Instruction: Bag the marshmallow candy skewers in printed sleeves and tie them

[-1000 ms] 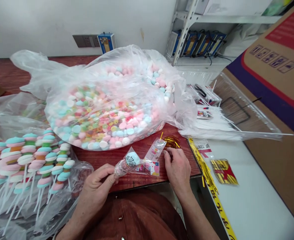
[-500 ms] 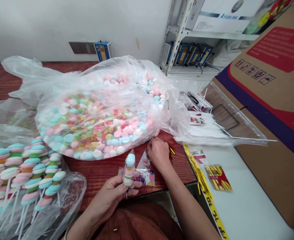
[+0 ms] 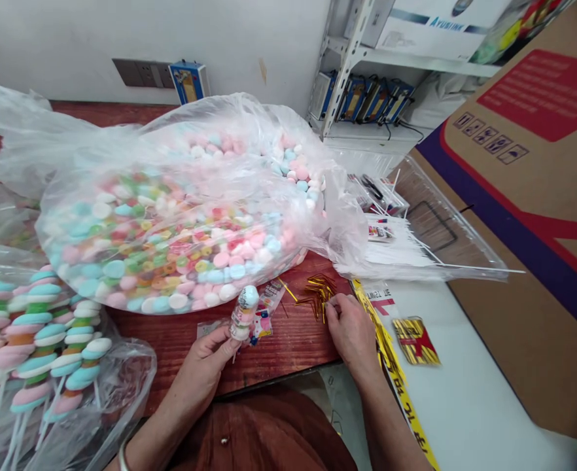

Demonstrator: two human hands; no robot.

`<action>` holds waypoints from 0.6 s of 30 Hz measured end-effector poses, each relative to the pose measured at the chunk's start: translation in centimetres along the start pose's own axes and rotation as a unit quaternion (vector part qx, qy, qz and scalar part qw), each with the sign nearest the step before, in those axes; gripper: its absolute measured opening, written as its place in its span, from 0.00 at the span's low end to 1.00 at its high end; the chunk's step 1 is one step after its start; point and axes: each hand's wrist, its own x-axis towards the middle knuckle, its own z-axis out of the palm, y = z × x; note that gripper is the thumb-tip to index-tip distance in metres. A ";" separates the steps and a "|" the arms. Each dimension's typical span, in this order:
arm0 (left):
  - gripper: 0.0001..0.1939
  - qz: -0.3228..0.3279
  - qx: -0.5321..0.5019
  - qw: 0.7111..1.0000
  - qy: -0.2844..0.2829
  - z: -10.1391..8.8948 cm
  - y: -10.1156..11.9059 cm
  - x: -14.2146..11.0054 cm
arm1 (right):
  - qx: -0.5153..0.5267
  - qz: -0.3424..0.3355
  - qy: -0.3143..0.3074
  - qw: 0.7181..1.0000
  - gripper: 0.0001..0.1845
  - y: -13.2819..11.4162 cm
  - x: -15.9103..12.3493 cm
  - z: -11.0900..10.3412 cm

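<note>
Right hand (image 3: pixel 353 330) has shifted off the printed sleeve (image 3: pixel 270 297) since half a second ago; now at the near end of the gold ties (image 3: pixel 316 289). Its thumb and index tips look close together, but can't tell if a tie is between them.

Left hand (image 3: pixel 210 353): grip clamped on the wrapped candy skewer (image 3: pixel 243 314), thumb against fingers at its lower end, candy end up, held over the near edge of the surface (image 3: pixel 298 350).

Status, my read: this one is sleeved, no gold tie visible on it; fingers hide the neck, so closure unconfirmed. Remaining: bare skewers (image 3: pixel 36 337) piled at left on clear plastic, sleeve lying on the surface, loose candy in the big bag (image 3: pixel 171 248) behind.
</note>
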 end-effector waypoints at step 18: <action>0.17 0.003 -0.012 0.998 0.055 -0.5 1.4 -1.5 | -0.079 -0.126 -0.037 0.988 0.08 -7.5 -1.1 1.4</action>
